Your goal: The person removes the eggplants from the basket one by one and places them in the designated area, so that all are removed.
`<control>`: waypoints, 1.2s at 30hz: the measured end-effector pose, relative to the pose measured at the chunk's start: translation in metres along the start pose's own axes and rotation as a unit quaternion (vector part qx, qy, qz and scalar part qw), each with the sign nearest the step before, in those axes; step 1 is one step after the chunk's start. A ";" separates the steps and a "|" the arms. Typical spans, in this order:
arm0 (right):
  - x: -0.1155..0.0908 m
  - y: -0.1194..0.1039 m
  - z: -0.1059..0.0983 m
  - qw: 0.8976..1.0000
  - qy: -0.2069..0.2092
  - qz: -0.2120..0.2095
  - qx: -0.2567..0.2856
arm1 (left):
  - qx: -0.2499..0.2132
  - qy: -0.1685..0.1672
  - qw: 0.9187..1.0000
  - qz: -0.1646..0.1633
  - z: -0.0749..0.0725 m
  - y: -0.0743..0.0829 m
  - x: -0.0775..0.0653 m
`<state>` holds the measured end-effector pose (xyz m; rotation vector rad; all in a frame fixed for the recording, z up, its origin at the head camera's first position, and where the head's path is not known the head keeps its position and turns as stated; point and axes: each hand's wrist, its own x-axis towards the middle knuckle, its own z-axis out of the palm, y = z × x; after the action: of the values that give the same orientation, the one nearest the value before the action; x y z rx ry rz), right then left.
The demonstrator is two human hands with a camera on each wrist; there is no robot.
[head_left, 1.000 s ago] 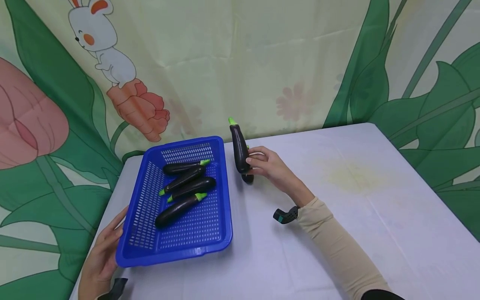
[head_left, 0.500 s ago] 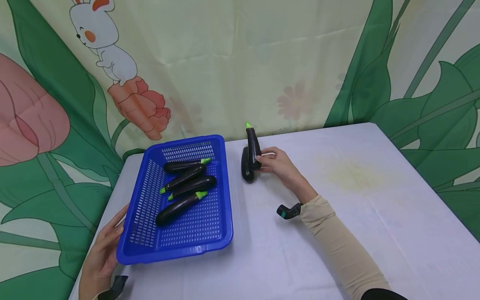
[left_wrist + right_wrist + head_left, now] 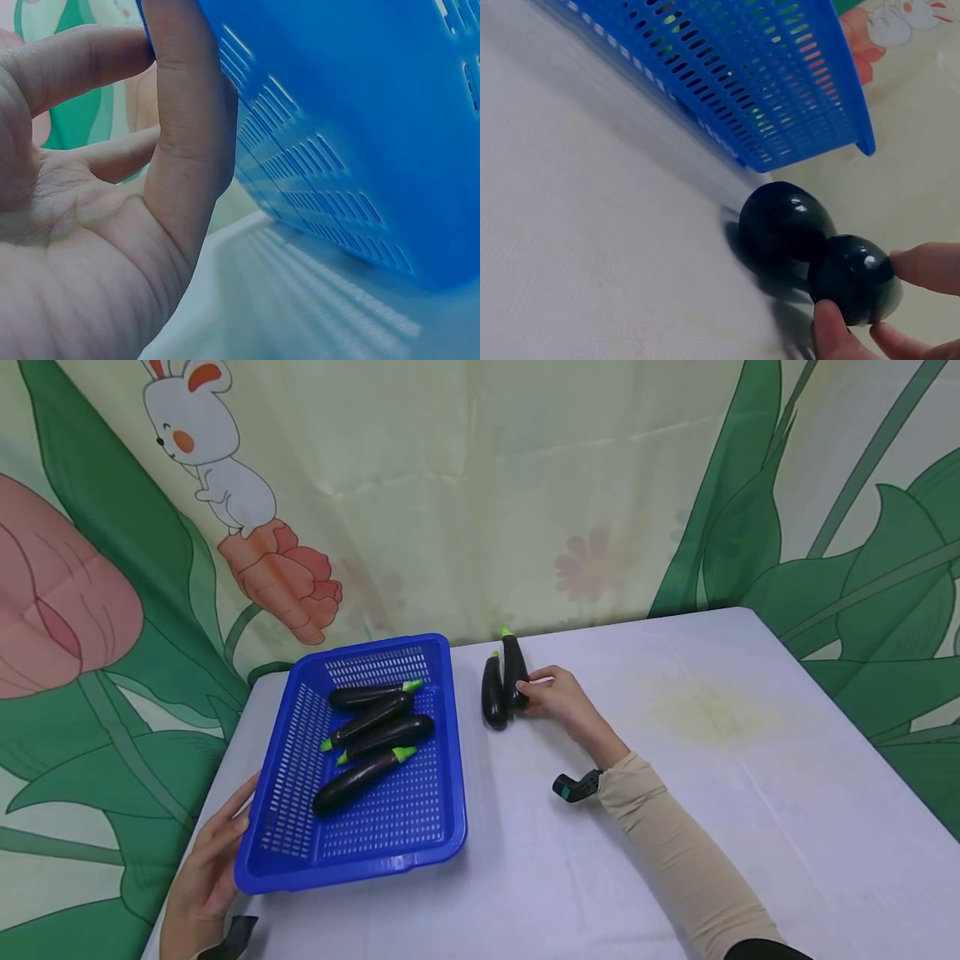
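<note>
In the head view my right hand [image 3: 558, 697] pinches a dark purple eggplant [image 3: 513, 668] with a green stem end, near the table's back edge. A second eggplant [image 3: 492, 693] lies just left of it, and the two touch in the right wrist view, where their round ends [image 3: 855, 279] face the camera. My left hand [image 3: 206, 868] holds the left rim of a blue plastic basket [image 3: 452, 777]. Bent fingers [image 3: 176, 112] reach up to the basket's edge in the left wrist view; some fingertips are hidden. Inside the basket lie several eggplants [image 3: 386, 737].
A white cloth covers the table [image 3: 720, 802], with a faint yellowish stain [image 3: 705, 714] at the right. Behind it hangs a printed backdrop [image 3: 525, 485] with a rabbit, leaves and flowers. A dark wrist device [image 3: 576, 787] hangs by the right sleeve.
My right hand has brought its eggplant rightward and down, from over the other eggplant to a place right beside it. The left hand and the basket stay nearly where they were.
</note>
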<state>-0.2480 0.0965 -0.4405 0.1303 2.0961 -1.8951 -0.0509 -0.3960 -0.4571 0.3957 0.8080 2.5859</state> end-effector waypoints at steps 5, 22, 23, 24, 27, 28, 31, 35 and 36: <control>0.001 0.001 0.000 1.000 0.002 0.004 -0.011 | -0.007 -0.001 1.000 0.003 0.000 -0.001 0.000; 0.000 0.005 -0.006 0.992 0.013 -0.030 -0.126 | -0.002 -0.002 1.000 0.002 -0.002 -0.001 0.000; 0.000 0.005 -0.006 0.991 0.014 -0.030 -0.131 | -0.003 -0.002 1.000 0.002 -0.002 -0.002 0.000; 0.000 0.005 -0.006 0.990 0.015 -0.031 -0.136 | -0.004 -0.002 1.000 0.001 -0.002 -0.002 -0.001; 0.000 0.004 -0.005 0.988 0.017 -0.029 -0.147 | -0.005 -0.002 1.000 0.000 -0.002 -0.002 -0.001; -0.001 0.004 -0.005 0.988 0.017 -0.029 -0.149 | -0.004 -0.002 1.000 0.000 -0.002 -0.002 -0.001; -0.001 0.003 -0.004 0.987 0.020 -0.028 -0.156 | -0.003 -0.002 1.000 0.000 -0.001 -0.001 -0.001; -0.002 0.002 -0.004 0.986 0.021 -0.026 -0.163 | 0.006 0.006 1.000 0.002 0.001 -0.001 -0.001; -0.002 0.002 -0.004 0.986 0.021 -0.026 -0.163 | 0.009 0.008 1.000 0.001 0.001 -0.001 -0.001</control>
<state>-0.2465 0.1009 -0.4420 0.0416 2.4264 -1.5602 -0.0497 -0.3954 -0.4566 0.3831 0.8367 2.5884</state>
